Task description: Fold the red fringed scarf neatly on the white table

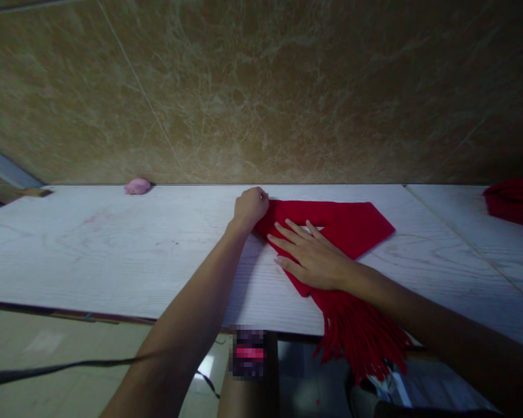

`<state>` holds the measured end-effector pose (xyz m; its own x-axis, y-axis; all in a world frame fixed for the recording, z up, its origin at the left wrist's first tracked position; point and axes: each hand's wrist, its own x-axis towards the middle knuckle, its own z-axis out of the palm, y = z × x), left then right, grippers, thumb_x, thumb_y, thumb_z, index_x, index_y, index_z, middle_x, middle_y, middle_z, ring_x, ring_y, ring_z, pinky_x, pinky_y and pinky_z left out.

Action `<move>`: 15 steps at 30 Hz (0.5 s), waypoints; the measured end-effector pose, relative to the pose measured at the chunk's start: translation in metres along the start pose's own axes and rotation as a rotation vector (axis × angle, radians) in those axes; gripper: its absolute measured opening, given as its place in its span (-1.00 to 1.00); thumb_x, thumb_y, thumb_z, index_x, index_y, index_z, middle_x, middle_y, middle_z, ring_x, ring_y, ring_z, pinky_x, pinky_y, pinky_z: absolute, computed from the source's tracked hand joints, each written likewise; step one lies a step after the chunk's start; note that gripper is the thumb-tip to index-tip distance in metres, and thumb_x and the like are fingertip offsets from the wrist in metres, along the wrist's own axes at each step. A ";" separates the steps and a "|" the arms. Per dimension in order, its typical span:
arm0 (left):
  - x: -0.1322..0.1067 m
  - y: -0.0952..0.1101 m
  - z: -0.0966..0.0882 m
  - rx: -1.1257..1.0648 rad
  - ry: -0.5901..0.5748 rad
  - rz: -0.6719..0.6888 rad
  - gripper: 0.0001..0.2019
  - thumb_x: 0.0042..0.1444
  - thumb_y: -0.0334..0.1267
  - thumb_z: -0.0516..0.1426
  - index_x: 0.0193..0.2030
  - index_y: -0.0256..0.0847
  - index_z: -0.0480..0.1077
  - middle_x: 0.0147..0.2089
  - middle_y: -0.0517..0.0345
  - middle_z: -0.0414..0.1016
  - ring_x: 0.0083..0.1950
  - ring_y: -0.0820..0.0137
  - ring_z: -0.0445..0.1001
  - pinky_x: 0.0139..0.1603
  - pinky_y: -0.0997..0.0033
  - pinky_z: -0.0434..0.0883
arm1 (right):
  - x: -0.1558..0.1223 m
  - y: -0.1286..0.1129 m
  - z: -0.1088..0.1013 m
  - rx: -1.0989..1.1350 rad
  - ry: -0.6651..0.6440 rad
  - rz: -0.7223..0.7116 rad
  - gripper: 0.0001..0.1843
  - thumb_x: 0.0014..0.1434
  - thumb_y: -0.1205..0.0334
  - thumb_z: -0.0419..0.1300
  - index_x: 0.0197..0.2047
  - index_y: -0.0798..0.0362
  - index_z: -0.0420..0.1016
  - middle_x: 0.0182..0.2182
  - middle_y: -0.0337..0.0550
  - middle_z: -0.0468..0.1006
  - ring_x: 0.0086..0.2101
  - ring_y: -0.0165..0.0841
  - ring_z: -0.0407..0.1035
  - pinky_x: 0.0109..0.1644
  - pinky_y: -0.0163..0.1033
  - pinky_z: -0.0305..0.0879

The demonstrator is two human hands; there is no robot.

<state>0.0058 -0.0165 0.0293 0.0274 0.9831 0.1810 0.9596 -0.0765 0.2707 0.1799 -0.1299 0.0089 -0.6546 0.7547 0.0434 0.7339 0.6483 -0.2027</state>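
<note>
A red fringed scarf lies folded into a flat loop on the white wood-grain table, its ends crossing near the front. Its fringe hangs over the table's near edge. My left hand is closed at the loop's left corner, with the fingers curled around the cloth. Spread flat over the crossing part, my right hand presses on the scarf with its fingers apart. A small gap in the middle of the loop shows the white tabletop beside my right fingertips.
The long white table runs along a brown marbled wall. A pink lump sits against the wall at left, near a small wooden piece. More folded red cloth lies at the far right. A dark strap crosses at lower left.
</note>
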 end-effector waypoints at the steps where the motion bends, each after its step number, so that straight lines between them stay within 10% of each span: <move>1: 0.000 -0.002 -0.001 0.007 -0.023 -0.020 -0.63 0.39 -0.16 -0.02 0.02 -0.25 0.57 0.06 -0.21 0.63 0.11 0.09 0.59 0.06 0.24 0.46 | 0.000 0.000 0.000 0.000 0.000 0.001 -0.31 0.49 -0.17 -0.14 0.53 -0.02 0.09 0.50 -0.04 -0.03 0.48 -0.04 -0.26 0.49 0.37 -0.35; 15: 0.001 0.001 0.000 -0.071 -0.081 -0.102 -0.33 0.36 0.25 -0.11 -0.10 -0.28 0.60 -0.03 -0.30 0.65 0.03 0.03 0.61 -0.03 0.24 0.42 | 0.000 -0.002 -0.002 0.011 0.002 -0.001 -0.31 0.49 -0.16 -0.13 0.52 0.00 0.10 0.49 0.00 -0.02 0.47 -0.04 -0.24 0.49 0.35 -0.34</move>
<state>0.0066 -0.0154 0.0297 -0.0440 0.9963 0.0732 0.9364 0.0156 0.3506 0.1792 -0.1307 0.0108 -0.6548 0.7544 0.0452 0.7315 0.6477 -0.2132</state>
